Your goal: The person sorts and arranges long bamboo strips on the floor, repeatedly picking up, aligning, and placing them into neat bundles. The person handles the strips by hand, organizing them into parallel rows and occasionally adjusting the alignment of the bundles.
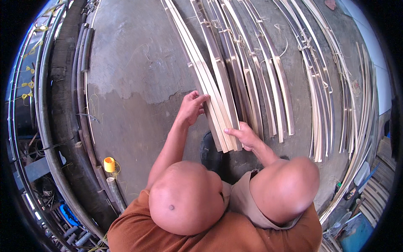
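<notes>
Holding strips [220, 117] over floor [138, 54], near ends by shoe [212, 157]. Gripped from both sides, probably to keep loose ends aligned. Pinched on left edge by left hand [191, 110], reaching forward; clamped by right hand [248, 137] near close end, thumb on top. Beside tied bundles [285, 96] toward floor's right edge.

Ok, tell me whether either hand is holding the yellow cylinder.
No, the yellow cylinder sits on the floor, while the left hand and right hand are on the strips.
</notes>
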A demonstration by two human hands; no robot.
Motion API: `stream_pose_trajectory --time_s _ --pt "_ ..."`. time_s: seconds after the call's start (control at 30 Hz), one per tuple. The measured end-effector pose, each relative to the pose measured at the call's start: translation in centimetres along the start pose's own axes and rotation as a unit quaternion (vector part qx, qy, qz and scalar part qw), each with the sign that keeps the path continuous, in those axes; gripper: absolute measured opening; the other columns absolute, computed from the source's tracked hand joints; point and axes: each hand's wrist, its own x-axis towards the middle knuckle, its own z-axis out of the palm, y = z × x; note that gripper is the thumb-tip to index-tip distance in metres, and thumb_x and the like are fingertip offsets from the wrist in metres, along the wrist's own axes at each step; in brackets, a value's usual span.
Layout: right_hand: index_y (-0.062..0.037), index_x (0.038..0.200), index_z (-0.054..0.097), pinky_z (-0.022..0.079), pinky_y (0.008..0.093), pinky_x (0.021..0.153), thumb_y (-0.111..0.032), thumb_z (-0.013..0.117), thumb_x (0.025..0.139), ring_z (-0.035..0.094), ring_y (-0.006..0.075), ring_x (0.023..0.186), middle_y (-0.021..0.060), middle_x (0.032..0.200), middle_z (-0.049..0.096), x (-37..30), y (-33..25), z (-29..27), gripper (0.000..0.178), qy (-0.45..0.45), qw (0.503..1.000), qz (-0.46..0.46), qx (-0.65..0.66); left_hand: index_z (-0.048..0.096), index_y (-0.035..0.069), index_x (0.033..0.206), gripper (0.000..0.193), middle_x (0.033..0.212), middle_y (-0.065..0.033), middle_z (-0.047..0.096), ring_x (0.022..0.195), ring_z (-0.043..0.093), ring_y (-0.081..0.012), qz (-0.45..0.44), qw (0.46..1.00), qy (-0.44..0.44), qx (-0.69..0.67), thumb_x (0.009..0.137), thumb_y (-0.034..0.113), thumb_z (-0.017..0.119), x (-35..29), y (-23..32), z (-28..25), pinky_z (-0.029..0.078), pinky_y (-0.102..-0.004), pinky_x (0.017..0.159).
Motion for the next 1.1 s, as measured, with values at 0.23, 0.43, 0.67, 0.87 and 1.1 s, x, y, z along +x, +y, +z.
stream_pose_trajectory --time_s 0.23,0.43,0.67,0.87,1.1 --pt "0.0077 0.124 0.056 0.056 0.0363 0.087 -0.019 0.072 0.089 0.068 0.0207 0.097 0.0171 0.111 0.068 -0.2 -0.7 0.3 0.047 -0.006 1.0 0.019 -0.003 0.06 0.008 0.108 0.02 0.096 -0.0049 0.068 0.081 0.067 -0.0147 0.007 1.0 0.005 0.002 0.092 0.016 0.067 -0.1 0.1 -0.1 0.055 -0.032 0.073" --pt "0.0079 0.124 0.056 0.056 0.0359 0.087 -0.019 0.073 0.089 0.068 0.0205 0.098 0.0167 0.111 0.068 -0.3 -0.9 0.2 0.047 -0.018 1.0 0.015 0.005 0.06 0.007 0.109 0.022 0.101 -0.0062 0.068 0.084 0.067 -0.0147 -0.001 1.0 -0.005 -0.011 0.091 0.016 0.068 -0.3 0.5 0.2 0.055 -0.0331 0.075" --pt "0.0084 0.126 0.054 0.055 0.0372 0.089 -0.018 0.073 0.089 0.068 0.022 0.099 0.0184 0.113 0.067 0.1 -0.1 -0.1 0.049 -0.014 1.0 0.012 0.006 0.058 0.008 0.108 0.02 0.099 -0.0057 0.068 0.083 0.067 -0.0146 0.001 1.0 0.004 -0.001 0.092 0.015 0.067 0.1 -0.2 -0.4 0.055 -0.0316 0.072" --pt "0.008 0.125 0.054 0.056 0.0386 0.09 -0.016 0.074 0.088 0.068 0.0228 0.099 0.0188 0.112 0.067 -0.2 -0.7 -0.1 0.049 -0.012 0.999 0.035 0.004 0.057 0.007 0.108 0.021 0.097 -0.0054 0.068 0.079 0.066 -0.0133 0.01 1.0 0.018 -0.003 0.092 0.015 0.068 -0.7 0.8 0.7 0.052 -0.0286 0.066" --pt "0.0075 0.125 0.054 0.055 0.0375 0.089 -0.015 0.075 0.086 0.068 0.0227 0.099 0.0185 0.113 0.067 -0.4 -1.0 0.4 0.049 -0.033 0.999 0.023 0.016 0.058 0.006 0.112 0.024 0.097 -0.0055 0.068 0.082 0.066 -0.0129 0.015 1.0 0.013 0.014 0.092 0.016 0.067 -0.5 0.7 0.5 0.053 -0.0281 0.069"
